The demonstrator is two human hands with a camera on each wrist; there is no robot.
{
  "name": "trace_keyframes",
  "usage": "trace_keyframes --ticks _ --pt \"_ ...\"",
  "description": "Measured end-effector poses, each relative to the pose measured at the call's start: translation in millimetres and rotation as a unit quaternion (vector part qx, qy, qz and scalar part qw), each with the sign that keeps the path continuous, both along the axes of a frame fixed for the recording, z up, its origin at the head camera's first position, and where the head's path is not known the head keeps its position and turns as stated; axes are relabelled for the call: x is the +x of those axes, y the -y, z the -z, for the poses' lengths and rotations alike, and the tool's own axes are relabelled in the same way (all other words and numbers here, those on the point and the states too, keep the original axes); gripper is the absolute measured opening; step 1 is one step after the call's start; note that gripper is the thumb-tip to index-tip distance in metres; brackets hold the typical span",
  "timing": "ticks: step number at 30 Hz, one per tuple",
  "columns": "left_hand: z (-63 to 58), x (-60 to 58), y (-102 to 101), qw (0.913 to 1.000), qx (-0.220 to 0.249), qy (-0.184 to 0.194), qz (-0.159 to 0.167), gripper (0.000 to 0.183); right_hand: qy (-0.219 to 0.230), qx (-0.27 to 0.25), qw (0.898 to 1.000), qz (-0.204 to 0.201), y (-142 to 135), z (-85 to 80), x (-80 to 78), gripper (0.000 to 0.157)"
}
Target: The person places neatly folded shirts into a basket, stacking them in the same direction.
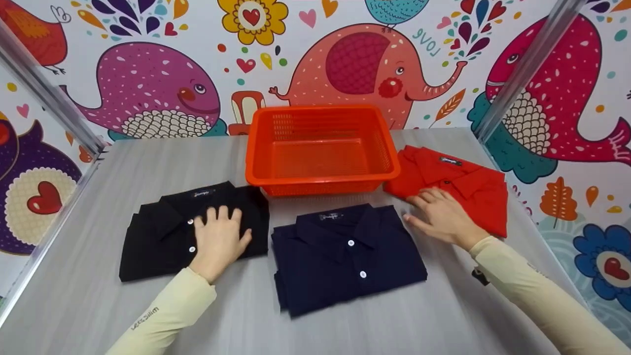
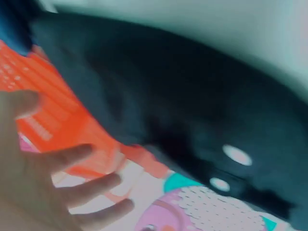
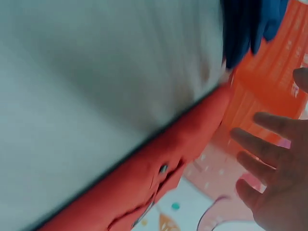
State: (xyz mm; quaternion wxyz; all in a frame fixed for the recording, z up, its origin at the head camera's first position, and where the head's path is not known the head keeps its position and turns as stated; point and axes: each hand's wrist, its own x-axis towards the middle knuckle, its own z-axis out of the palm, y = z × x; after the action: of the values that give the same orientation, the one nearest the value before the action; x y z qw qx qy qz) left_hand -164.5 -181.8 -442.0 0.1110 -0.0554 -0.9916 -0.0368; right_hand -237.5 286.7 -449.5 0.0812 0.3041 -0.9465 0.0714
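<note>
My left hand (image 1: pixel 218 241) is over a folded black shirt (image 1: pixel 153 246), its fingers spread and holding nothing. In the left wrist view the same hand (image 2: pixel 43 178) appears apart from the blurred black shirt (image 2: pixel 173 91). Over the near left edge of a folded red shirt (image 1: pixel 488 202) is my right hand (image 1: pixel 446 217), also with nothing in it. The right wrist view shows its fingers extended, apart from the red shirt (image 3: pixel 139 178). A folded navy shirt (image 1: pixel 335 266) with white buttons lies between the two hands.
An orange plastic basket (image 1: pixel 320 185) with nothing inside stands behind the shirts, near the back wall. The grey table (image 1: pixel 231 320) is bounded by cartoon-printed panels (image 1: pixel 162 88) and metal corner posts (image 1: pixel 527 74). The red shirt's left edge lies close to the basket.
</note>
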Motion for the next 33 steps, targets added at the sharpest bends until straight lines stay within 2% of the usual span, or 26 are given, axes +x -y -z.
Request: trace_keyframes --ticks 1,3,5,7,10,12,14,17,20,25,27,29,31,33 --pt "-0.6 1.6 -4 1.0 -0.001 -0.005 0.005 0.044 0.006 0.006 1.0 -0.001 4 1.8 3.2 0.048" --pt "-1.5 4.0 -11 0.9996 0.022 0.015 0.01 0.034 0.021 0.017 1.0 0.005 11 6.0 10.0 0.049" --pt "-3.0 4.5 -19 0.9957 0.063 0.065 0.014 0.028 0.037 0.017 0.999 0.013 17 9.4 16.0 0.048" --pt "-2.4 4.9 -25 0.9834 0.12 0.136 0.014 0.028 0.066 0.004 0.998 0.022 22 12.1 22.1 0.044" --pt "0.7 6.7 -36 0.947 0.211 0.242 0.007 0.033 0.118 -0.031 0.992 0.033 28 13.3 29.0 0.036" --pt "3.2 8.6 -42 0.9138 0.277 0.297 -0.005 0.032 0.158 -0.06 0.985 0.041 31 11.8 31.8 0.032" --pt "3.8 10.8 -47 0.8767 0.344 0.335 -0.029 0.029 0.192 -0.083 0.977 0.051 34 9.4 33.2 0.029" --pt "2.9 14.0 -52 0.824 0.43 0.362 -0.071 0.023 0.245 -0.113 0.961 0.07 36 6.6 33.5 0.029" --pt "2.2 18.5 -53 0.7764 0.498 0.374 -0.099 0.019 0.301 -0.142 0.938 0.095 37 5.6 34.2 0.03" --pt "5.1 27.3 -55 0.6963 0.593 0.395 -0.084 0.016 0.367 -0.188 0.9 0.139 40 5.4 36.5 0.032" --pt "7.0 29.1 -58 0.6728 0.619 0.398 -0.072 0.02 0.384 -0.199 0.888 0.155 40 3.9 36.8 0.032" --pt "8.9 29.8 -61 0.658 0.638 0.393 -0.072 0.026 0.396 -0.21 0.878 0.169 40 1.4 37.1 0.035" --pt "11.0 29.0 -64 0.6526 0.647 0.387 -0.076 0.032 0.415 -0.225 0.862 0.185 40 -0.5 37.5 0.044" --pt "12.4 28.0 -66 0.6519 0.65 0.381 -0.085 0.04 0.429 -0.236 0.85 0.194 39 -1.8 38.0 0.055"
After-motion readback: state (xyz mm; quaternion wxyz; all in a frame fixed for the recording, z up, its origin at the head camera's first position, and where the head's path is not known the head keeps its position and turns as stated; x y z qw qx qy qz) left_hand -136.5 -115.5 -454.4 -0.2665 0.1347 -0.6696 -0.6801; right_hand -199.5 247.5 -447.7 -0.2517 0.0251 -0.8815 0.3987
